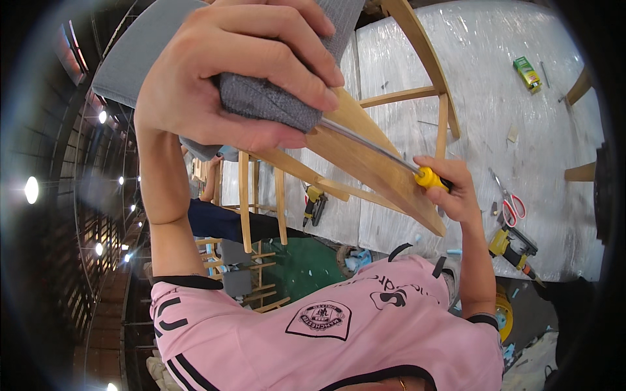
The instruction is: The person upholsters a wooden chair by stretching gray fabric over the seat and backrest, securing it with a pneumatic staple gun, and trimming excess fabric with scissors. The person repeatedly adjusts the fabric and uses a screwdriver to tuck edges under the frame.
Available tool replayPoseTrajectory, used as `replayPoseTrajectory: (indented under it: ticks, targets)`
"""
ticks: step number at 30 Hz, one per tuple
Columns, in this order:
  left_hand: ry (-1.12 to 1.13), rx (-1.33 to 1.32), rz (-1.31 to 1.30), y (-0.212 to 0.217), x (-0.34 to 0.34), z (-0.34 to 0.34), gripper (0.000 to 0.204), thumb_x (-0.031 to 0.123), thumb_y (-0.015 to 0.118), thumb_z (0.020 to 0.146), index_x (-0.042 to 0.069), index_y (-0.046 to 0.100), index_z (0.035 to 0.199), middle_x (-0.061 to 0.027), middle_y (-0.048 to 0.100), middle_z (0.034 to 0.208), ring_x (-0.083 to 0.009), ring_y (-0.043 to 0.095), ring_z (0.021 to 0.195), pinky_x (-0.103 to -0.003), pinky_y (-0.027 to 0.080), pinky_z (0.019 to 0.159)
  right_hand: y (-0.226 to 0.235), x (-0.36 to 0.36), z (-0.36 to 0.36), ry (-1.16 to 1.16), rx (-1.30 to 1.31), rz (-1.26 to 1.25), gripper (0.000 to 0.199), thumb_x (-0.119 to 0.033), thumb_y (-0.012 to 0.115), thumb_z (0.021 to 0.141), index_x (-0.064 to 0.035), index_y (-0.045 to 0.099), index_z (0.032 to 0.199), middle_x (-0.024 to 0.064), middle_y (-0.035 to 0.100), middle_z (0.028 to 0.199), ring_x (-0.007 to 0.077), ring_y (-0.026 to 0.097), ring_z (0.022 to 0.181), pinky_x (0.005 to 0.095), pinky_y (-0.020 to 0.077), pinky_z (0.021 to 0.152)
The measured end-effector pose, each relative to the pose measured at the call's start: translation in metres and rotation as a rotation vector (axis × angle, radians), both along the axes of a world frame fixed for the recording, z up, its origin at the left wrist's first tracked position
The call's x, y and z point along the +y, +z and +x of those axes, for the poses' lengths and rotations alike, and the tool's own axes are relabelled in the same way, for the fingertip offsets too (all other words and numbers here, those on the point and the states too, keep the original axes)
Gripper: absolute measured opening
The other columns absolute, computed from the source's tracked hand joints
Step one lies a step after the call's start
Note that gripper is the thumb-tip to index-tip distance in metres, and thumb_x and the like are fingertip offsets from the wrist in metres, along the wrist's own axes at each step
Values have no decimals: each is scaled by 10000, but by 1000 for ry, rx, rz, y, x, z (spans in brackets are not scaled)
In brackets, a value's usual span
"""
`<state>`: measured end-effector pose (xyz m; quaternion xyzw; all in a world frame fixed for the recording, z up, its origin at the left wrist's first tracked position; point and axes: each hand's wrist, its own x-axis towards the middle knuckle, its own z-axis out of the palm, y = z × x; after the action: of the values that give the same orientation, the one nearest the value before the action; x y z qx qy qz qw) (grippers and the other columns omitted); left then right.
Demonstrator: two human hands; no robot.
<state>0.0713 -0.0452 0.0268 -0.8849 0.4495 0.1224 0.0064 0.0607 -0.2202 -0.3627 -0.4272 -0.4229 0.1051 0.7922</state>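
Note:
My left hand is wrapped round the grey fabric-covered end of a wooden chair, close to the camera. My right hand grips a screwdriver by its yellow and black handle. Its long metal shaft runs up and left along the wooden leg to the edge of the grey padding. Under the left hand's fabric corner the exact spot of the tip is hard to make out. More grey upholstery of the chair spreads behind the left hand.
On the plastic-wrapped table lie red-handled scissors, a yellow staple gun and a green box. Another yellow staple gun lies beyond the chair frame. A co-worker's dark trousers show at the left, near other wooden chair frames.

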Motion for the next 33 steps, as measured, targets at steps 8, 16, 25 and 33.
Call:
replayPoseTrajectory:
  ticks: [8,16,25,33]
  targets:
    - [-229,322,-185,11,55,28,132,300,813,740,194,754,791,-25,775,1075,-412,605,1228,-722,206,1135,-12,-32,-29,132,258,-126,522,-401,730,949,-38,690,1322,32,675,868,98,580,753,255,463,701]
    - [-168,248,-322,-5,37,25,281,369,856,706,161,692,612,-19,783,848,-350,668,1058,-620,279,1119,29,-17,-16,183,284,-57,498,-390,720,966,-67,684,1343,1,640,846,91,554,754,258,463,698]
    - [-31,5,71,4,21,11,585,610,691,795,51,804,926,-142,774,984,-389,659,1099,-607,314,1138,-47,-47,-34,250,468,-176,568,-471,726,949,-42,673,1317,27,653,876,86,590,770,262,478,699]
    - [-99,136,-162,5,42,16,502,536,630,916,69,806,867,-132,776,923,-396,675,1034,-618,328,1117,40,-49,38,-576,302,510,475,-370,673,1013,24,578,1261,225,670,1172,279,666,1038,400,557,818]
